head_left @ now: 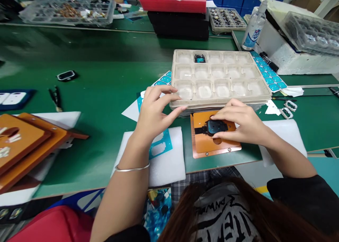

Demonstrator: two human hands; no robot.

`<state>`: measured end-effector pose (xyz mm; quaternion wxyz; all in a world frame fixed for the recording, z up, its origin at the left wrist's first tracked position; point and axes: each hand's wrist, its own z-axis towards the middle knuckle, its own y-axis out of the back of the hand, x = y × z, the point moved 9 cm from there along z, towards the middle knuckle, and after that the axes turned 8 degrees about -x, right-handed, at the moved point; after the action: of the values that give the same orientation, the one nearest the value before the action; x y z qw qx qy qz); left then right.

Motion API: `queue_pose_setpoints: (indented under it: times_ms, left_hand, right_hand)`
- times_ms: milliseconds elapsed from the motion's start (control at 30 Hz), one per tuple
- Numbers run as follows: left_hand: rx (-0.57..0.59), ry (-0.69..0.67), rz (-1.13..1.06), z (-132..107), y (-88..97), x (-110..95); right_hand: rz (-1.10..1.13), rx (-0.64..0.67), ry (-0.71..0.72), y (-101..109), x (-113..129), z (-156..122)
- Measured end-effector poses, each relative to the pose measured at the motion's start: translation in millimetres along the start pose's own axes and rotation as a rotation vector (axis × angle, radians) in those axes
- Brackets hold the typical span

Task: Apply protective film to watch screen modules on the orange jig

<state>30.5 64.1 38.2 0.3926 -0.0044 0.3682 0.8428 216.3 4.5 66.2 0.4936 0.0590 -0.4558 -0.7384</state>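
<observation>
The right hand [238, 123] has its grip pressed together over a black watch body [214, 127] lying on an orange fixture plate [203, 145]. The left hand [156, 111], grip spread and empty, hovers left of the plate. A molded pulp tray [219, 58] sits just beyond the plate.

Bright, even light, apparently from overhead. Pale glare streaks the green workbench [87, 44] at 10 o'clock. Shadows stay soft, darkest under the stacked orange plates [26, 143] at 8 o'clock; the right hand [238, 122] throws a faint one on the orange fixture plate [206, 146] near 4 o'clock. Wide-lens bowing curves the bench edges toward 9 and 3 o'clock. Focus holds; I see little blur.
</observation>
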Motion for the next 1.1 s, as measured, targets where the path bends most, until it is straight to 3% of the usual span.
queue_pose_setpoints:
  times_ms: [200, 300, 400, 467, 600, 700, 933, 1100]
  left_hand:
    - [-0.046, -0.080, 0.002, 0, 1.4, -3]
    - [-0.071, -0.100, 0.000, 1, 2.4, -4]
    - [-0.147, -0.140, -0.015, 1, 11.5, -14]
    - [-0.181, -0.222, -0.087, 1, 19.0, -31]
    - [-0.035, -0.410, -0.347, -5, 17.9, -75]
    - [0.092, -0.453, -0.442, -11, 8.6, -93]
    - [0.230, -0.471, -0.431, -22, -12.3, -101]
    - [0.291, -0.461, -0.411, -25, -17.7, -100]
  right_hand:
    - [0.010, 0.061, -0.035, -4, -2, 0]
    - [0.080, 0.012, -0.070, -1, -6, 2]
    - [0.180, -0.035, -0.188, 2, -17, 3]
    - [0.261, -0.038, -0.307, 1, -28, 1]
    - [0.411, 0.008, -0.500, -8, -42, -4]
    - [0.463, 0.024, -0.550, -12, -43, -6]
    - [0.489, -0.017, -0.642, -16, -45, -10]
    - [0.571, -0.067, -0.704, -13, -49, -13]
